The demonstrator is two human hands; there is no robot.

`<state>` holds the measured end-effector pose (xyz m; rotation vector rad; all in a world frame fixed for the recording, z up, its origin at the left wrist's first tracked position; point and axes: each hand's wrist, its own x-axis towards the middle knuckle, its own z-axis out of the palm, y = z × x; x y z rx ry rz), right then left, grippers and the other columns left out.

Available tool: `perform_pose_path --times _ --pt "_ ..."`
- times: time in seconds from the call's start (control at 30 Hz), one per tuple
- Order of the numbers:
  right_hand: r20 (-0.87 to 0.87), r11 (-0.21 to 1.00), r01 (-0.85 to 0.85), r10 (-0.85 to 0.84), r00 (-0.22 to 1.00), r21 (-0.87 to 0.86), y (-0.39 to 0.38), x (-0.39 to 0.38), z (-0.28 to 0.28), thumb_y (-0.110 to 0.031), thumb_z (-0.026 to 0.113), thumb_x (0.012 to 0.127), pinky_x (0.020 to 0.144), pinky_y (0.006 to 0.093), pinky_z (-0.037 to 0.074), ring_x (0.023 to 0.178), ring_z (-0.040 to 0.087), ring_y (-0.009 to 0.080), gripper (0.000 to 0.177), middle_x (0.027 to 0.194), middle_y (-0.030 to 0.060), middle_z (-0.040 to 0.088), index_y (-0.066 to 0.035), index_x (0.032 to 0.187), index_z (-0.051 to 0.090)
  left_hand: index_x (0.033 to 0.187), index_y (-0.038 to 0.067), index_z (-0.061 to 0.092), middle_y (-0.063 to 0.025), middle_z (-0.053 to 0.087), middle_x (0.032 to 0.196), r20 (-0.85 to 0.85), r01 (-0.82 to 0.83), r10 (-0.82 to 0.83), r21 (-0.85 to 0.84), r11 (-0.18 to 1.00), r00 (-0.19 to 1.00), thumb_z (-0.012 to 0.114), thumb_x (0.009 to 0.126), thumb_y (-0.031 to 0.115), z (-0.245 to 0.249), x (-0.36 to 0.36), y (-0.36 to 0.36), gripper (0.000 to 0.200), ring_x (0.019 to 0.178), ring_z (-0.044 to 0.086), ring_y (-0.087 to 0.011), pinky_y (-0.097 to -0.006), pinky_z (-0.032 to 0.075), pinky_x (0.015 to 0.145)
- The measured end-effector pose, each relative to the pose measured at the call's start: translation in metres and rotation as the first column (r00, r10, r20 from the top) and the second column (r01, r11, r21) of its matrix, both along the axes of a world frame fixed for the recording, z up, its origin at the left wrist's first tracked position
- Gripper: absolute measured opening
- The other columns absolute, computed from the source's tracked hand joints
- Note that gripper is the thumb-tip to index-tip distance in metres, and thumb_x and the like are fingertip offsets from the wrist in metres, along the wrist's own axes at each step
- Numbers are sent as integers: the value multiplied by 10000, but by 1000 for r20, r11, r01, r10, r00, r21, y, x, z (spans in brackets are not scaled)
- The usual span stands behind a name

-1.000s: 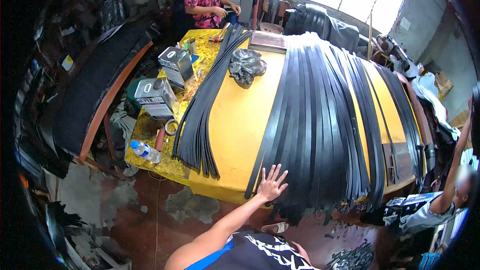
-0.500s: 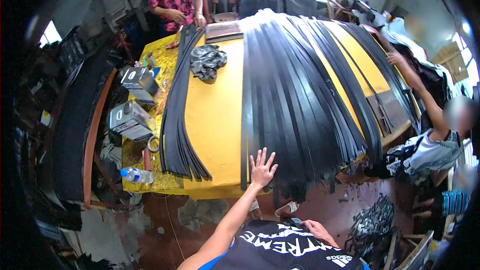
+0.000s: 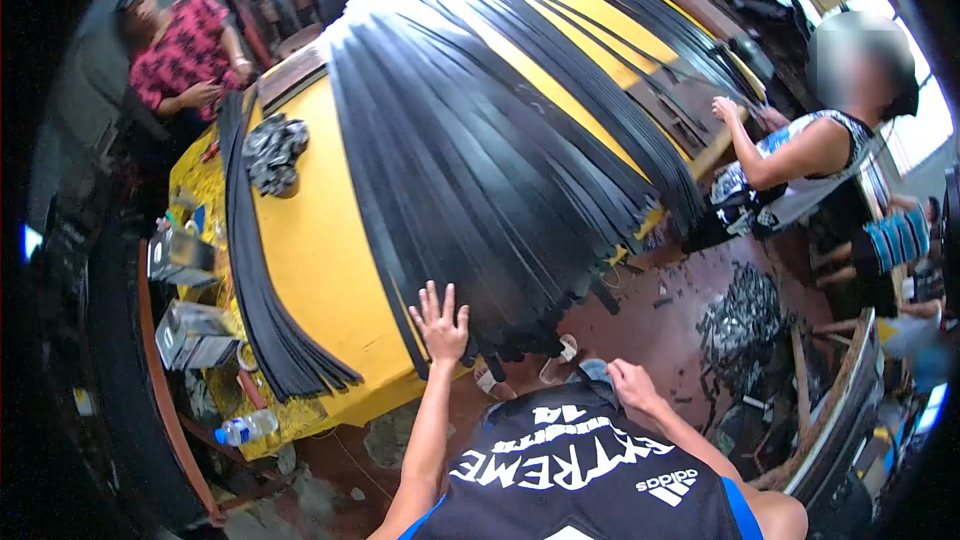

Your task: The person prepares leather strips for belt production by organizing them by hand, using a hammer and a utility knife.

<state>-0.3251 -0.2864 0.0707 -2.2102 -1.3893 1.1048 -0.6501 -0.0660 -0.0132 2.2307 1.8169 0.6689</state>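
Note:
Long black strips (image 3: 470,160) lie side by side over the yellow tabletop (image 3: 310,240), their near ends hanging past the front edge. My left hand (image 3: 441,328) rests flat with spread fingers on the left edge of these strips, near the table's front edge. Off the table, in front of my body, my right hand (image 3: 630,384) has its fingers curled closed. Whatever it may hold is hidden. A small bluish item (image 3: 597,370) shows just left of it; I cannot make out its kind.
A narrower bundle of black strips (image 3: 262,290), a crumpled black plastic bag (image 3: 274,154), metal cans (image 3: 195,335) and a water bottle (image 3: 247,428) are on the left. One person (image 3: 190,50) stands far left, another (image 3: 800,155) works at right. Black scraps (image 3: 745,310) pile on the floor.
My view has turned, so the table appears tilted and shifted left. My right hand has moved up and outward from my shirt. The person at right has drawn an outstretched arm back. My left hand stays flat.

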Motion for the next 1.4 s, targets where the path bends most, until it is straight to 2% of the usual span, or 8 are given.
perform_pose_path --times 0.37,0.53,0.6,0.73,0.83,0.93,1.13,1.4 --pt "-456 937 -344 282 844 -58 42 144 -30 -388 397 1028 791 386 494 906 632 247 414 959 112 663 -59 1105 637 1310 -1 560 -202 453 1431 44 -229 225 147 962 973 562 910 104 36 32 9 413 1328 407 -358 -434 298 1112" --pt "-425 970 236 -192 884 54 134 296 -9 -206 529 987 596 281 493 641 600 96 208 730 36 650 -21 968 621 1192 -39 616 -166 597 1250 294 -406 339 209 890 894 527 898 -8 134 167 31 309 1140 554 -318 -400 406 1006" --pt "-194 816 371 -317 929 444 178 355 -48 -169 597 941 641 323 499 674 603 140 202 772 94 647 0 1052 606 1146 -40 630 -160 630 1191 405 -295 220 134 946 888 547 876 -35 157 239 41 282 1063 604 -302 -378 451 958" --pt "262 838 156 -332 906 523 259 415 -70 -392 759 793 887 396 493 1032 629 323 580 1177 178 624 28 1155 586 1081 6 666 -150 681 1033 450 310 -262 -34 950 854 596 844 -30 163 351 45 250 971 654 -289 -365 514 860" --pt "-84 982 164 -157 984 89 302 432 -72 -540 831 626 904 396 492 1068 643 296 793 1151 206 660 18 1149 621 1077 18 665 -149 673 1026 460 580 -472 -123 805 752 622 863 28 139 397 35 219 940 655 -299 -353 525 807" --pt "-30 1000 14 -15 999 -22 314 424 -56 -510 823 657 893 386 499 1019 669 271 725 1070 191 695 9 1133 650 1093 21 657 -147 668 1011 484 661 -506 -229 715 714 621 891 80 121 423 25 213 897 654 -307 -341 523 770" --pt "-218 995 6 17 976 104 314 424 -94 -327 841 723 811 308 505 847 649 141 524 962 88 720 26 1072 673 1159 -10 644 -133 707 887 688 568 -137 -451 689 713 584 928 130 64 460 24 276 760 671 -191 -325 524 724" --pt "-653 1000 -24 7 757 -18 330 431 -85 -303 832 750 812 288 504 870 628 126 472 970 52 691 23 1052 671 1351 -63 427 -181 598 1227 664 198 537 -705 681 520 657 896 234 5 562 65 590 1052 591 -210 -329 472 909"
